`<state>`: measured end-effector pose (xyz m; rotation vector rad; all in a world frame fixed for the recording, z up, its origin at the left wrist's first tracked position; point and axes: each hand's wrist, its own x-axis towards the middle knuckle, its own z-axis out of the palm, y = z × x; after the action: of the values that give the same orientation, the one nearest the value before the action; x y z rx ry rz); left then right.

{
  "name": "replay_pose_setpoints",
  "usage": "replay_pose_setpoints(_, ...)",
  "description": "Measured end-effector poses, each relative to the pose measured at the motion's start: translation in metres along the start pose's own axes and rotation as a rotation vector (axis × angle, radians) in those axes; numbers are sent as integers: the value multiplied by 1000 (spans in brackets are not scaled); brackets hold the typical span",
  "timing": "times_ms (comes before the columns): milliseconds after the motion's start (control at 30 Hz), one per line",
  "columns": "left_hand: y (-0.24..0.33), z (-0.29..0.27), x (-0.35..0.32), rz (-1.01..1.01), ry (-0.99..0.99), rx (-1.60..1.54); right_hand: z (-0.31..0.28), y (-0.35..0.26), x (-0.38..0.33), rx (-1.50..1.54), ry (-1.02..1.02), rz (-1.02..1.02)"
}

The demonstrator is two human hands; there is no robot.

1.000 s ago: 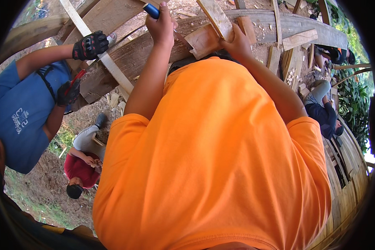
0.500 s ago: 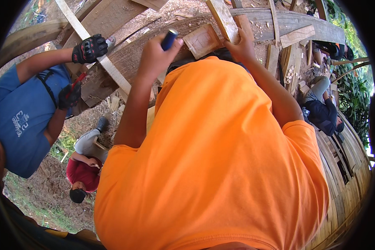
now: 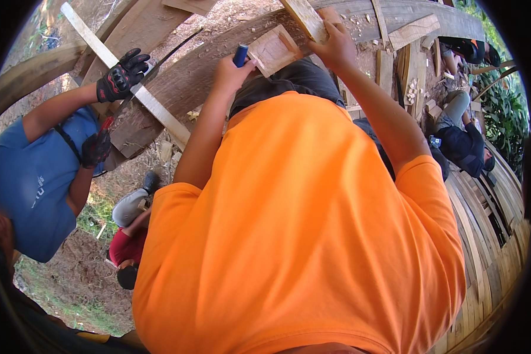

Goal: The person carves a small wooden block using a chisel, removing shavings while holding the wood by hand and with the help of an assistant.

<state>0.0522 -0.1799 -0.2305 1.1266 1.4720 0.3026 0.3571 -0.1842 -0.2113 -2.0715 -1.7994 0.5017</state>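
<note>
My left hand [image 3: 233, 74] is closed around a blue-handled chisel [image 3: 241, 55]; the top of its handle sticks up from my fist and the blade is hidden. Close beside that fist, a wooden block [image 3: 275, 66] with a shallow squarish recess cut in its face lies tilted near my lap. My right hand [image 3: 336, 48] grips the near end of a thick, pale wooden bar [image 3: 304, 17], which runs up past the top edge of the view. The bar's end is just right of the block.
A large curved beam [image 3: 218, 71] crosses in front, strewn with wood chips. At left, a gloved co-worker in blue [image 3: 29, 177] handles a pale strip [image 3: 159, 112]. A person in red [image 3: 127, 248] is beyond. Boards [image 3: 416, 32] and another person [image 3: 460, 141] are at right.
My left fist and the chisel have shifted slightly downward in view. The right hand and its bar have moved up and left, closer to the block. The co-worker's upper glove has opened its fingers.
</note>
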Motion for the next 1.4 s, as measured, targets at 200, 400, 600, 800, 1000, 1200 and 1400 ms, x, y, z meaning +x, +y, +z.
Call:
replay_pose_setpoints(200, 1, -24, -28, -56, 41, 8, 25, 7, -3, 5, 111, -11)
replay_pose_setpoints(400, 52, -16, -77, 361, 135, 576, -33, -41, -14, 650, -135, 17)
replay_pose_setpoints(600, 114, 51, -87, 598, -327, 554, -130, -66, -62, 519, -666, -189)
replay_pose_setpoints(800, 155, 92, -90, 524, -548, 423, -146, 7, -94, 810, -524, 109)
replay_pose_setpoints(1000, 106, 49, -54, 575, 54, 1247, -157, 79, -139, 1286, -245, 590)
replay_pose_setpoints(1200, 73, 33, -25, 438, -68, 1242, -180, 108, -189, 1518, -372, 657)
replay_pose_setpoints(1400, 62, 81, -52, 256, 151, 967, -172, 88, -202, 1437, -505, 701)
